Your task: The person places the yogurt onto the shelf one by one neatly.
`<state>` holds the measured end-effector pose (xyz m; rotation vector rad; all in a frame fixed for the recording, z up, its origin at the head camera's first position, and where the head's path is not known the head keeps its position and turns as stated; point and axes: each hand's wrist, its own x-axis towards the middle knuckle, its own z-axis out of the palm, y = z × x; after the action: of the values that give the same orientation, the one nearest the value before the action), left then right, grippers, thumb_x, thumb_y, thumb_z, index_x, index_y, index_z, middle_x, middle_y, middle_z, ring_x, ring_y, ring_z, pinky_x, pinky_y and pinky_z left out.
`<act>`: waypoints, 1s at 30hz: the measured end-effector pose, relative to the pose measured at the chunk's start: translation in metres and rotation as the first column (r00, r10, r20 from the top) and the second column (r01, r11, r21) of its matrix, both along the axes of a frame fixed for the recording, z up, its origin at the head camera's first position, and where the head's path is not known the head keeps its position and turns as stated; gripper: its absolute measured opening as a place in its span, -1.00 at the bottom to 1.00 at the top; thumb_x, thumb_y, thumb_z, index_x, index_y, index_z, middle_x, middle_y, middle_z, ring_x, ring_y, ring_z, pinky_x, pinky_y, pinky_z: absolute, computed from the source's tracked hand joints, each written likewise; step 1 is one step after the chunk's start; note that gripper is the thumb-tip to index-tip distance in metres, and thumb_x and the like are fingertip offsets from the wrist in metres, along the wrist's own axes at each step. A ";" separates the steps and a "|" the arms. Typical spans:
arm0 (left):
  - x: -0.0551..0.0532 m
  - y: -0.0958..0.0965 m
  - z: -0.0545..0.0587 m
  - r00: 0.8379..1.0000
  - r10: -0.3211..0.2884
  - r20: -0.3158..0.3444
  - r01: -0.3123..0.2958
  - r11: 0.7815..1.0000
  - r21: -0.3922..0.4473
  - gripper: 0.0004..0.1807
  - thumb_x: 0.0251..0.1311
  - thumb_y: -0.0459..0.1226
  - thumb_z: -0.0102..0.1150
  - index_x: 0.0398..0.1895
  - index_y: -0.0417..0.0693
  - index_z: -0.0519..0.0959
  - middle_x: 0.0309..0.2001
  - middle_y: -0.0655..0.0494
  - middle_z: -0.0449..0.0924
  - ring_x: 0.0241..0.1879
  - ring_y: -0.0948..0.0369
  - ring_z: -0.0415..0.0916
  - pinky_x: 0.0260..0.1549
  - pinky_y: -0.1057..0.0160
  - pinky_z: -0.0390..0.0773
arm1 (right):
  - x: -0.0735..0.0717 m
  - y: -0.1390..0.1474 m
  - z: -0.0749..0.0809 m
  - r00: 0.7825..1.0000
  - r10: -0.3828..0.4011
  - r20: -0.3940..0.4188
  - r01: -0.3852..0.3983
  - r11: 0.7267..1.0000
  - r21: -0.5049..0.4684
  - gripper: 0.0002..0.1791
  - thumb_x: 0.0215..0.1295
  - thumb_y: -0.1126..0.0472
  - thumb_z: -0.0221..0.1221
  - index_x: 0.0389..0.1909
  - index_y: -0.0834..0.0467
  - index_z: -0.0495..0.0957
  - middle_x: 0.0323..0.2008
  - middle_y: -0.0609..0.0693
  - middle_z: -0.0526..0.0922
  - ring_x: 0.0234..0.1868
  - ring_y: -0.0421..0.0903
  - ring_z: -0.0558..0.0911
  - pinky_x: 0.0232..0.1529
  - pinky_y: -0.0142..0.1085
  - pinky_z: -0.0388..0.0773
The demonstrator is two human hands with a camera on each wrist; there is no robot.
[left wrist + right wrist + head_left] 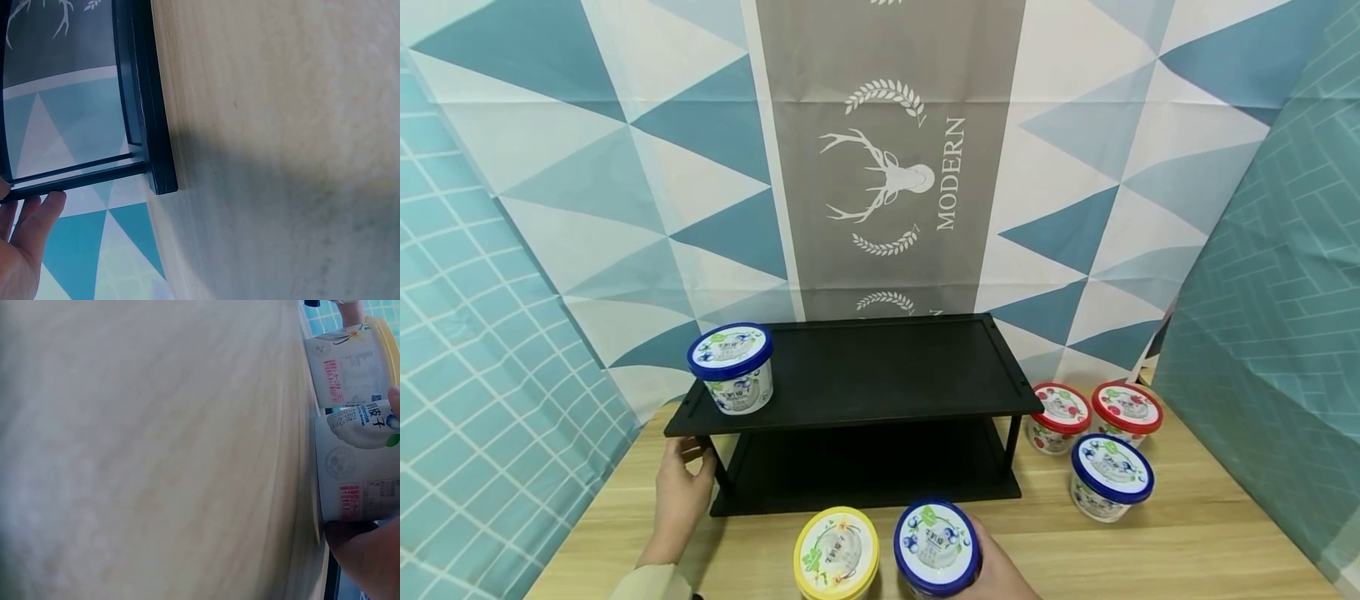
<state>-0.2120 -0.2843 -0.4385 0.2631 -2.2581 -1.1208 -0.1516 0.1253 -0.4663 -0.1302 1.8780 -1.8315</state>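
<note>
A two-tier black shelf stands on the wooden table. My left hand holds its front left leg near the top, thumb on one side and fingers on the other. At the table's front, my right hand grips a blue-lidded tub from its right side. Its printed wall shows in the right wrist view, low against the tabletop. A yellow-lidded tub stands just left of it. Another blue-lidded tub sits on the top tier's left end.
Right of the shelf stand two red-lidded tubs, with a third blue-lidded tub in front of them. Patterned cloth hangs behind the shelf. Teal tiled sheets close in both sides of the table.
</note>
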 end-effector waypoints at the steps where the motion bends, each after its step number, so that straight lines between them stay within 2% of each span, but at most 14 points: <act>1: 0.000 0.000 0.000 1.000 0.001 -0.005 -0.001 1.000 -0.002 -0.64 0.24 -0.44 -0.06 0.11 -0.31 0.28 -0.03 -0.31 0.41 -0.01 -0.24 0.44 -0.05 -0.19 0.44 | 0.000 0.000 0.000 1.000 -0.002 0.001 0.002 1.000 0.003 0.09 -0.04 0.05 0.41 0.42 0.03 -0.08 0.30 0.09 0.27 0.25 0.12 0.38 0.13 -0.02 0.46; 5: -0.001 0.000 -0.002 1.000 -0.004 -0.018 0.004 1.000 -0.006 -0.64 0.23 -0.46 -0.06 0.11 -0.30 0.29 -0.04 -0.31 0.42 -0.02 -0.23 0.45 -0.06 -0.18 0.45 | 0.000 0.002 -0.002 1.000 0.001 0.004 -0.001 1.000 -0.001 0.08 -0.03 0.05 0.41 0.42 0.04 -0.07 0.29 0.09 0.29 0.24 0.11 0.40 0.12 -0.02 0.48; 10: -0.001 0.000 -0.002 1.000 0.001 -0.018 -0.002 1.000 -0.012 -0.63 0.22 -0.46 -0.05 0.12 -0.30 0.28 -0.04 -0.30 0.42 -0.02 -0.23 0.45 -0.06 -0.17 0.45 | -0.005 0.007 0.001 0.997 -0.006 -0.073 0.013 0.995 0.098 0.13 -0.11 0.01 0.44 0.42 0.10 -0.05 0.27 0.13 0.33 0.23 0.21 0.39 0.10 0.09 0.45; 12: -0.001 0.000 -0.002 1.000 0.004 -0.016 -0.004 1.000 -0.015 -0.62 0.22 -0.46 -0.06 0.12 -0.30 0.28 -0.04 -0.30 0.42 -0.02 -0.22 0.45 -0.06 -0.17 0.46 | -0.007 0.010 0.004 0.992 -0.010 -0.125 0.030 0.987 0.156 0.15 -0.15 -0.02 0.46 0.41 0.13 -0.03 0.26 0.16 0.34 0.23 0.23 0.39 0.08 0.15 0.44; 16: 0.000 0.000 -0.001 1.000 0.003 -0.010 -0.003 1.000 -0.010 -0.63 0.23 -0.46 -0.07 0.12 -0.30 0.28 -0.03 -0.31 0.41 -0.01 -0.22 0.45 -0.06 -0.18 0.45 | -0.011 0.014 0.012 0.980 -0.024 -0.196 0.063 0.979 0.195 0.15 -0.16 -0.02 0.47 0.39 0.16 -0.02 0.26 0.21 0.33 0.22 0.26 0.39 0.09 0.19 0.43; 24: 0.001 0.000 -0.001 1.000 -0.002 0.001 0.002 1.000 -0.004 -0.63 0.25 -0.45 -0.08 0.12 -0.32 0.26 -0.02 -0.33 0.40 -0.01 -0.24 0.43 -0.04 -0.19 0.42 | -0.016 0.019 0.032 0.958 -0.101 -0.269 0.164 0.960 0.225 0.15 -0.28 0.08 0.53 0.35 0.16 0.06 0.24 0.19 0.35 0.23 0.20 0.39 0.15 0.13 0.41; 30: 0.000 0.000 -0.001 1.000 -0.002 -0.006 0.002 1.000 -0.005 -0.64 0.24 -0.45 -0.08 0.11 -0.30 0.27 -0.03 -0.31 0.41 0.00 -0.23 0.43 -0.05 -0.18 0.44 | -0.018 0.022 0.044 0.938 -0.119 -0.325 0.196 0.956 0.218 0.06 -0.29 0.17 0.53 0.29 0.14 0.14 0.20 0.17 0.40 0.21 0.17 0.42 0.15 0.10 0.43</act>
<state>-0.2122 -0.2847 -0.4394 0.2547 -2.2558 -1.1158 -0.1696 0.1478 -0.4224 -0.1918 2.3840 -1.7382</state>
